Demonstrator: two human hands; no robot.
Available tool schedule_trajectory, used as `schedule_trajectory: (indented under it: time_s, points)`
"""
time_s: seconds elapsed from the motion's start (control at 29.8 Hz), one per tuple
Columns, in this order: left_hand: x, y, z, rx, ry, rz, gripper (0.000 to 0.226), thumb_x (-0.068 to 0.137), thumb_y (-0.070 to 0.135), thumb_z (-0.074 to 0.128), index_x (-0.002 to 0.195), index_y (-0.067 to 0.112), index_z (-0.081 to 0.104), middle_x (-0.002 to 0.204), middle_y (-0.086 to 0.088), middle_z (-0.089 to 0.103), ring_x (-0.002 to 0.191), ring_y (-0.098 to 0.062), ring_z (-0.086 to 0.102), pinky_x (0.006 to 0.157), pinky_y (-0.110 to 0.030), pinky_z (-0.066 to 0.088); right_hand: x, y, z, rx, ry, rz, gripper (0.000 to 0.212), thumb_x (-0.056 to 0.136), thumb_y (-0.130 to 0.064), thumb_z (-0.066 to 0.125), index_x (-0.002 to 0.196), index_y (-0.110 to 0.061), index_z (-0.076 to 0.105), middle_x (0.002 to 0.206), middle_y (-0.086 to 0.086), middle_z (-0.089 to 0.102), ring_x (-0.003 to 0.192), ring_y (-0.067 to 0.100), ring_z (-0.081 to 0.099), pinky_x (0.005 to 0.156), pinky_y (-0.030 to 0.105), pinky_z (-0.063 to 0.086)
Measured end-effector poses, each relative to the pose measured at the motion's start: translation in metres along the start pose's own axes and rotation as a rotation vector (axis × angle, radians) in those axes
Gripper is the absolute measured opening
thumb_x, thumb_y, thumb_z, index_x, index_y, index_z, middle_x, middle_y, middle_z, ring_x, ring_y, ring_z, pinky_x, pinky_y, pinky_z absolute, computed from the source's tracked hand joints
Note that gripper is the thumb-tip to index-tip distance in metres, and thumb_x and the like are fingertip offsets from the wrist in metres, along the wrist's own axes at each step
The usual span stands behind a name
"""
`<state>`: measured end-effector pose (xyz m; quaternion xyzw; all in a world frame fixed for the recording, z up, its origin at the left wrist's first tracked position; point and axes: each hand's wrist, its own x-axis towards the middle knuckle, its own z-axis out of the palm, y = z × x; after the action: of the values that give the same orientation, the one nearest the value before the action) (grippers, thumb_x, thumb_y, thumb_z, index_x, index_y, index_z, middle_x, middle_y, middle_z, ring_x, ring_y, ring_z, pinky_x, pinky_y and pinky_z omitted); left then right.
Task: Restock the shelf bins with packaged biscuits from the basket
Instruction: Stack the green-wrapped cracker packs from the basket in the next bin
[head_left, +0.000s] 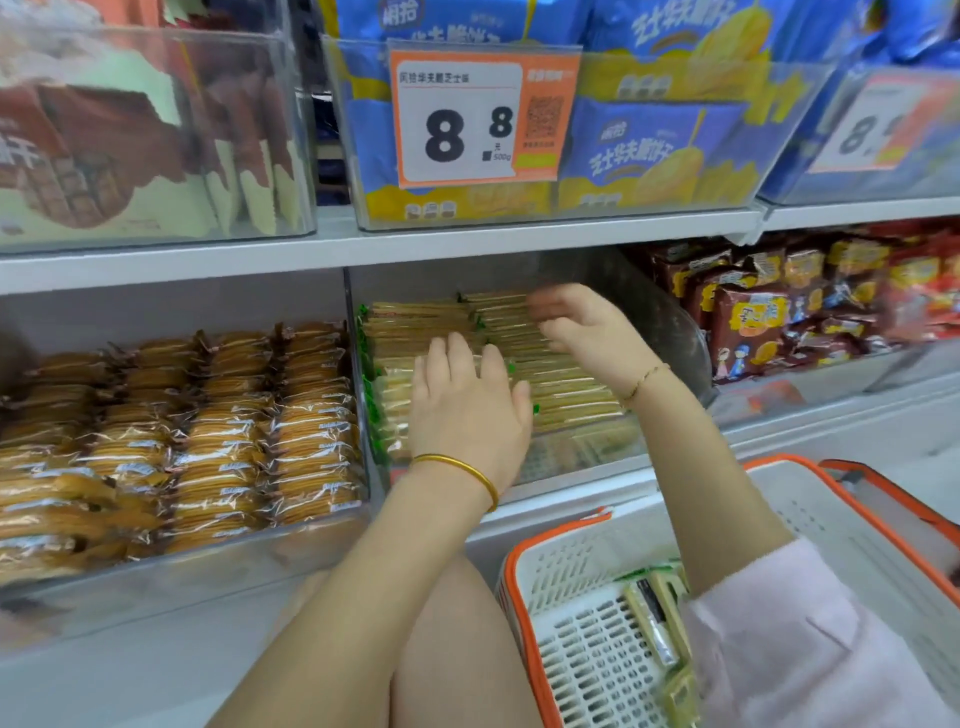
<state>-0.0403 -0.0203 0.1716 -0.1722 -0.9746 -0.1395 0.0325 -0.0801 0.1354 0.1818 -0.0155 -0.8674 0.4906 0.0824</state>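
Note:
A clear shelf bin (670, 322) in the middle of the lower shelf holds rows of flat yellow biscuit packets with green ends (566, 387). My left hand (467, 405) lies flat on the packets at the bin's front, fingers straight. My right hand (582, 325) hovers over the back rows, blurred, fingers loosely bent; nothing shows in it. At the lower right stands a white basket with an orange rim (566, 540). It holds a few of the same packets (657, 618).
A bin of round brown biscuits in clear wrap (208, 431) stands to the left. Red and brown snack packs (810, 301) fill the bin to the right. On the upper shelf are blue and yellow bags behind a price tag (467, 119). My bare knee (447, 649) is below.

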Motion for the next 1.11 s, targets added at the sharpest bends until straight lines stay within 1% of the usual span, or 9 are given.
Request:
schedule_trajectory:
  time_s: [0.17,0.34,0.47,0.57,0.64,0.7,0.84,1.01,1.11]
  points:
    - [-0.052,0.051,0.026,-0.209,0.142,0.382,0.052,0.085,0.033,0.028,0.121,0.008,0.056,0.131,-0.014,0.051,0.122,-0.032,0.044,0.103,-0.041,0.035,-0.142,0.04,-0.042,0.295,0.203,0.15,0.029,0.091,0.005,0.045,0.113,-0.01,0.057,0.104,0.004,0.062,0.09,0.013,0.064,0.077,0.027,0.054]
    - [-0.087,0.091,0.114,-0.302,-0.303,0.536,0.033,0.094,0.018,0.041,0.124,0.009,0.051,0.13,-0.009,0.046,0.12,-0.028,0.041,0.097,-0.042,0.041,-0.248,0.147,-0.064,0.025,0.282,0.638,0.033,0.089,0.01,0.042,0.096,-0.015,0.061,0.101,0.013,0.062,0.082,0.027,0.059,0.072,0.034,0.049]
    - [-0.096,0.099,0.182,-0.288,-0.54,0.49,0.033,0.094,0.015,0.041,0.125,0.011,0.052,0.127,-0.008,0.046,0.117,-0.028,0.046,0.094,-0.037,0.042,-0.274,0.212,-0.063,-0.569,-0.087,0.866,0.035,0.092,0.0,0.044,0.125,-0.003,0.054,0.129,0.017,0.054,0.115,0.031,0.053,0.095,0.035,0.042]
    - [-0.093,0.099,0.204,-0.231,-0.657,0.418,0.032,0.094,0.014,0.042,0.124,0.009,0.053,0.128,-0.012,0.047,0.115,-0.028,0.049,0.094,-0.033,0.041,-0.262,0.254,-0.042,-0.763,-0.502,0.96,0.057,0.092,-0.018,0.056,0.142,-0.004,0.034,0.148,0.016,0.033,0.131,0.03,0.041,0.103,0.035,0.039]
    - [-0.088,0.098,0.209,-0.227,-0.67,0.394,0.03,0.094,0.014,0.042,0.121,0.009,0.055,0.124,-0.012,0.049,0.113,-0.028,0.05,0.092,-0.032,0.04,-0.264,0.284,-0.02,-0.889,-0.679,1.015,0.078,0.086,-0.035,0.064,0.146,-0.006,0.023,0.152,0.019,0.02,0.134,0.038,0.033,0.105,0.048,0.037]
    - [-0.084,0.095,0.214,-0.211,-0.669,0.364,0.023,0.094,0.013,0.042,0.113,0.009,0.056,0.114,-0.012,0.05,0.106,-0.026,0.052,0.086,-0.031,0.04,-0.278,0.302,-0.001,-1.052,-0.673,1.049,0.067,0.088,-0.036,0.055,0.142,-0.01,0.028,0.146,0.021,0.027,0.129,0.045,0.034,0.098,0.057,0.039]
    - [-0.079,0.088,0.222,-0.176,-0.685,0.309,0.034,0.095,0.015,0.041,0.127,0.011,0.053,0.132,-0.011,0.047,0.115,-0.027,0.051,0.094,-0.033,0.042,-0.294,0.301,0.017,-1.195,-0.694,1.104,0.065,0.091,-0.012,0.05,0.147,-0.007,0.015,0.151,0.026,0.012,0.132,0.053,0.024,0.093,0.058,0.044]
    - [-0.077,0.095,0.228,-0.278,-0.66,0.278,0.018,0.093,0.011,0.042,0.102,0.017,0.057,0.107,-0.009,0.052,0.093,-0.024,0.052,0.081,-0.029,0.041,-0.266,0.286,0.003,-1.185,-0.586,0.987,0.043,0.087,0.0,0.05,0.129,0.0,0.046,0.115,0.014,0.058,0.1,0.033,0.06,0.081,0.043,0.055]
    - [-0.078,0.103,0.226,-0.42,-0.698,0.218,0.03,0.092,0.013,0.049,0.122,0.014,0.056,0.122,-0.005,0.056,0.111,-0.021,0.054,0.095,-0.031,0.042,-0.246,0.257,-0.03,-0.891,-0.515,0.87,0.036,0.086,0.004,0.049,0.121,-0.004,0.05,0.085,0.005,0.056,0.071,0.018,0.057,0.067,0.028,0.051]
